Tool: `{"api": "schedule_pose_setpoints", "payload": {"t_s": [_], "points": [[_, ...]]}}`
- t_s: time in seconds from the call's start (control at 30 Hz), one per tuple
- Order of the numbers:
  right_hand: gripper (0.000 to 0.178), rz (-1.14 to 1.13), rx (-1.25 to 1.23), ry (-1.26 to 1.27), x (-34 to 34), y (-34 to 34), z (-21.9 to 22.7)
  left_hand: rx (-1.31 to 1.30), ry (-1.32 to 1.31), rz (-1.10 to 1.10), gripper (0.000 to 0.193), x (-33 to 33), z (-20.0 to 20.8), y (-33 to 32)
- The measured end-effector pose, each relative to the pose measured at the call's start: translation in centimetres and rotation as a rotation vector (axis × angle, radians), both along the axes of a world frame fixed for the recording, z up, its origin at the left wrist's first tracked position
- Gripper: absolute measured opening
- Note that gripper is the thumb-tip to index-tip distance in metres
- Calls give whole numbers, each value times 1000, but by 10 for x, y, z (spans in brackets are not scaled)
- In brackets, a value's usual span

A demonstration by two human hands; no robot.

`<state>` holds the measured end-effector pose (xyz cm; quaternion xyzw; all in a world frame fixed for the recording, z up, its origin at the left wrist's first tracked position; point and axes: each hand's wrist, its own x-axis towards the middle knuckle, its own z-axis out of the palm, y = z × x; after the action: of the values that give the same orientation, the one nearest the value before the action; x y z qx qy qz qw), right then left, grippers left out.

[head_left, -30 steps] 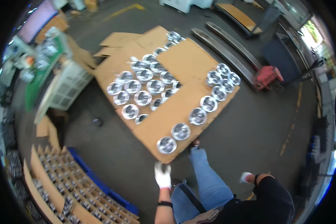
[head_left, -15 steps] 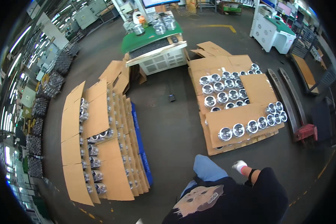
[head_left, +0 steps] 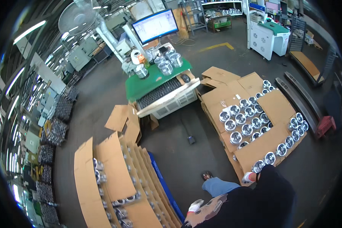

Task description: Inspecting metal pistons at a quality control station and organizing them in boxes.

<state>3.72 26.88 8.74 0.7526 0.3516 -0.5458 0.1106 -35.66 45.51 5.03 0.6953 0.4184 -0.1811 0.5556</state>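
Concrete factory floor stretched under a worker whose two gloved hands hung empty at the sides, seen from a head-worn camera. The left hand point(head_left: 195, 205), in a white glove with a red cuff, hovered loosely curled and holding nothing just beside the blue pallet point(head_left: 164, 182) and its leaning cardboard sheets point(head_left: 114, 171). The right hand point(head_left: 249, 177), gloved the same way, sat partly hidden behind a dark sleeve; whether its fingers were spread or curled could not be told, though nothing showed in its grip. It hung just above the near corner of the low cardboard-covered stack point(head_left: 254, 146), close to the nearest shiny metal cylinders point(head_left: 269, 157) standing in rows there.

Those round parts, polished and open-topped, looked rigid and fairly heavy for their size, with slick machined walls likely to slip against cloth gloves; a grip around the outer rim or side wall, one part per hand, appeared the safest hold. More of them lay stacked in layers between the sheets at left point(head_left: 98, 171).

Beyond the hands, a small dark object point(head_left: 191, 140) lay on the bare floor. Farther off stood a green-topped worktop point(head_left: 155, 81) carrying a keyboard, a mouse, clear containers and a monitor point(head_left: 155, 26) on a pole. Loose flattened cartons point(head_left: 121, 119) lay beside it, and racks of dark parts point(head_left: 59, 117) lined the left wall.
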Motion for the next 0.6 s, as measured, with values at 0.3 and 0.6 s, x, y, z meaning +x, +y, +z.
{"api": "schedule_pose_setpoints", "payload": {"t_s": [0.3,0.6], "points": [[31,201,545,-85,68,286,86,187,-300,625,46,79,157,273],[46,-305,415,30,78,439,97,5,-62,912,46,92,138,433]]}}
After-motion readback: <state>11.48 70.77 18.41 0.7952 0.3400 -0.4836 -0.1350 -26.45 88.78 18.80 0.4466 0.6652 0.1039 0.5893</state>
